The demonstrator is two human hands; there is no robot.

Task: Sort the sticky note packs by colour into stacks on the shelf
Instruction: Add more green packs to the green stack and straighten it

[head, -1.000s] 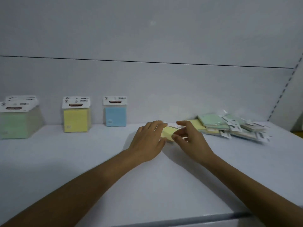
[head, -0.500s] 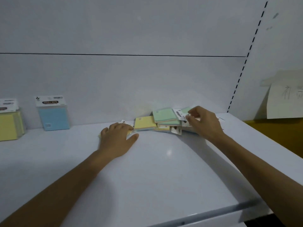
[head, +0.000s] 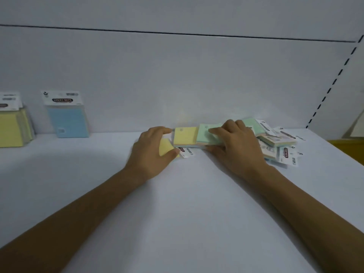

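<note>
A: Left hand?
B: Curled round a yellow pack, thumb under, fingers over the top. Clamped.
A: Right hand?
B: Flat on a green pack, forefinger pressing its top, thumb along the near edge. Looks like a pinch; whether it bears the weight, can't tell.
A: Around them?
B: Second yellow pack between the hands, touching green. Loose pile at 3 o'clock of the right hand, header cards splayed. Blue stack at 10 o'clock of the left hand, upright against the back wall; yellow stack further out at 9, cut by the frame. All on the shelf.
A: Doing it well?
B: My read: lift green straight up so the packs under don't drag. Yellow goes to 9 o'clock, header up, flush with its stack. No green stack in view.
</note>
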